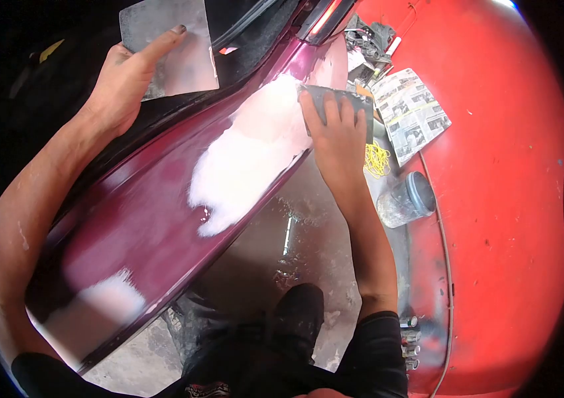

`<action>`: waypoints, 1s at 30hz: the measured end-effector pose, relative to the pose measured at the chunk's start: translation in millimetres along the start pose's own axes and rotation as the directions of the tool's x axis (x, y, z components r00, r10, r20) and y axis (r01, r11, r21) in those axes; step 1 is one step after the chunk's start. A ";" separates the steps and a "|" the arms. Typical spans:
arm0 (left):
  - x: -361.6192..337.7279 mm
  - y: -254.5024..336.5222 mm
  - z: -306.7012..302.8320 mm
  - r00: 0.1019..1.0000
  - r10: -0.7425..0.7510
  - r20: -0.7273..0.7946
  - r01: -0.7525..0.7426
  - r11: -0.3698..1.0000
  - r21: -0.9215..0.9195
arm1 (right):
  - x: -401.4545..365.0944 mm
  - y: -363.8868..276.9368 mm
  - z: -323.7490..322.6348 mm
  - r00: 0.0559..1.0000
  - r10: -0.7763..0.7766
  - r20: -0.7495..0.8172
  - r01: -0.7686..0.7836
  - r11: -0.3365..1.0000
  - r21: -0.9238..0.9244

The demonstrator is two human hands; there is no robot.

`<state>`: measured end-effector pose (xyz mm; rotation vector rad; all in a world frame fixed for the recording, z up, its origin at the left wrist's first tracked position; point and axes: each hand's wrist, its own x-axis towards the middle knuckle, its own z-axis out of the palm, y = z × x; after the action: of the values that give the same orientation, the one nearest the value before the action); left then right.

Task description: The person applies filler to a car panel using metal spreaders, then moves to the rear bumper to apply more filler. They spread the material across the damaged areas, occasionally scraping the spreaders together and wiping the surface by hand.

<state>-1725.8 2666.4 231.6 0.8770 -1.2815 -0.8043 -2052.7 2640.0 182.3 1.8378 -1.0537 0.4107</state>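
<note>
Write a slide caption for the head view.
Right hand presses dark sheet on white patch; left hand holds metal plate.

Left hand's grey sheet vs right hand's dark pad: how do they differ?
The grey sheet is pale and larger; the dark pad is near black and smaller. The left hand holds the grey sheet clear of the maroon panel; the right hand presses the dark pad against it, beside the white patch. Both are flat and hand-held.

Concrete floor: a lidded clear jar is lying on its side, near a yellow string tangle and a newspaper sheet.
</note>
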 end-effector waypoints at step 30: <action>1.0 6.2 -1.9 0.990 -0.108 -0.094 0.100 0.991 -0.087 | -427.6 -147.7 85.2 0.033 0.090 0.995 -0.307 -0.947 0.096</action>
<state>-1723.7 2668.6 237.4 0.9125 -1.1155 -0.8789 -2192.2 2803.0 -225.1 0.8747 -2.8039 3.3473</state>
